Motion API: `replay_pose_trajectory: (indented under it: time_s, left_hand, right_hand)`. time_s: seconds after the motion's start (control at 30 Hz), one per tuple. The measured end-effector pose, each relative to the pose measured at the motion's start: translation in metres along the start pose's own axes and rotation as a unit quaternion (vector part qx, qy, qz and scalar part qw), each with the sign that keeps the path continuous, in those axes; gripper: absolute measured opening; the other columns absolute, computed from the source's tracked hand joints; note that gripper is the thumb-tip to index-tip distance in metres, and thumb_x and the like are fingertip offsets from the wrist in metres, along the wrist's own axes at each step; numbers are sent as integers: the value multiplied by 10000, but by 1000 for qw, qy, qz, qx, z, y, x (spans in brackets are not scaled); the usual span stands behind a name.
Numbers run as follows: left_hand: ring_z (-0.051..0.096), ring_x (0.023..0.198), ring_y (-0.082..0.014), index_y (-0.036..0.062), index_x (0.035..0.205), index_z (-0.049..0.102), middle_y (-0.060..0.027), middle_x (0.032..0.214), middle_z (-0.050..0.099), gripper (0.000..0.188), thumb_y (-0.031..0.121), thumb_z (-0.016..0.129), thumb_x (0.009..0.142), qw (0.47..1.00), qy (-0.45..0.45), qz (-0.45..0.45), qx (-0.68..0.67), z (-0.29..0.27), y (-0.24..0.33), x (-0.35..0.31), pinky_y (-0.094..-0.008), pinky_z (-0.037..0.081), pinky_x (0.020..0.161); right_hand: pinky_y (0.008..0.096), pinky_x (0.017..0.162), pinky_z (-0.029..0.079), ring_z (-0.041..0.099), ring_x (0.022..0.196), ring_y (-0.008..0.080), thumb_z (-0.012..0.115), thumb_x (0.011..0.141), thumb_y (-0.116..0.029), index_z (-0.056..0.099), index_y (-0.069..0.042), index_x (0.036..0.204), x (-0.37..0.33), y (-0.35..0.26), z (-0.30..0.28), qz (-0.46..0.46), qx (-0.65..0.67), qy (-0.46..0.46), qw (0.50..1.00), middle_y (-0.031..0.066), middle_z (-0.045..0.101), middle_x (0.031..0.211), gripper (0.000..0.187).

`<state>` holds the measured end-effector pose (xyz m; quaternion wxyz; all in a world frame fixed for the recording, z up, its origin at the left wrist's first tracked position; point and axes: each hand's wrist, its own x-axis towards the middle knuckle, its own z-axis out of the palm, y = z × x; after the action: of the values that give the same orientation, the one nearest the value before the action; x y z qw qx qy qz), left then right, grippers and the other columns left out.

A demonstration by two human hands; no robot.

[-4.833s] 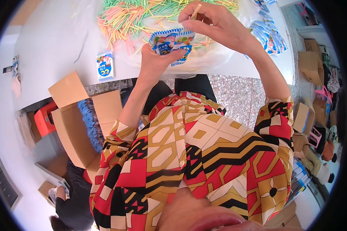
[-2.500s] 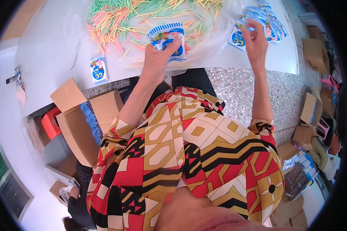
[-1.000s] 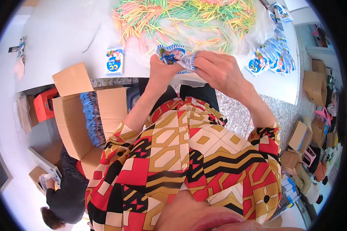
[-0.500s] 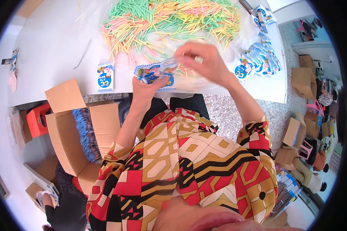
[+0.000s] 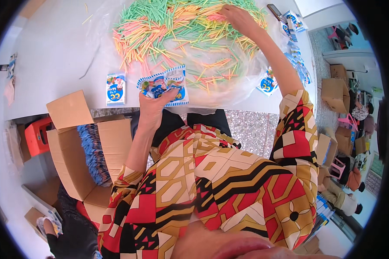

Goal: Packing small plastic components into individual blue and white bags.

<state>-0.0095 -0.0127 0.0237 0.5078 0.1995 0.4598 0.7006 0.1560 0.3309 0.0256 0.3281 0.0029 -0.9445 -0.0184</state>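
My left hand [image 5: 153, 105] is closed round a small blue-and-white printed plastic packet [image 5: 177, 74] with striped ends, just over the table's near edge. The packet is creased, and my thumb lies across its front. At the far side of the table, my right hand [image 5: 238, 19] reaches into a wide heap of thin pastel sticks [image 5: 160, 26] in green, yellow, orange and pink. Its fingers are bent together among the sticks; whether they grip any cannot be made out. Clear plastic sheeting [image 5: 246, 88] lies under the heap.
A like packet [image 5: 116, 89] lies flat left of my left hand. More packets [image 5: 267, 82] are fanned out at the right, partly behind my right forearm. A dark remote-like object [image 5: 276, 13] lies far right. Below the table's left edge stands an open cardboard box [image 5: 71, 159] with blue packets inside.
My right hand has left the packet and moved up and away into the stick heap. My left hand, still holding the packet, has shifted slightly left.
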Motion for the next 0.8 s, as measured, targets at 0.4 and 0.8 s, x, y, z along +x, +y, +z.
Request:
replay_pose_trajectory:
  time_s: [0.4,0.8]
  left_hand:
    - [640,820,-135,-7,1011,602,-79,941,659,305,-50,704,727,1000,-15,-1,5,4,0,-2,-285,529,755]
    - [641,822,-136,-3,1011,603,-79,936,661,308,-51,704,724,1000,-17,-6,19,10,0,-2,-286,532,750]
  right_hand:
    - [371,779,484,577,973,272,555,788,-79,590,-95,1019,10,-5,3,99,-88,-175,976,108,603,973,235]
    - [342,673,463,590,778,228,593,794,-149,627,-85,803,-8,21,-4,188,-37,-55,980,101,621,823,73]
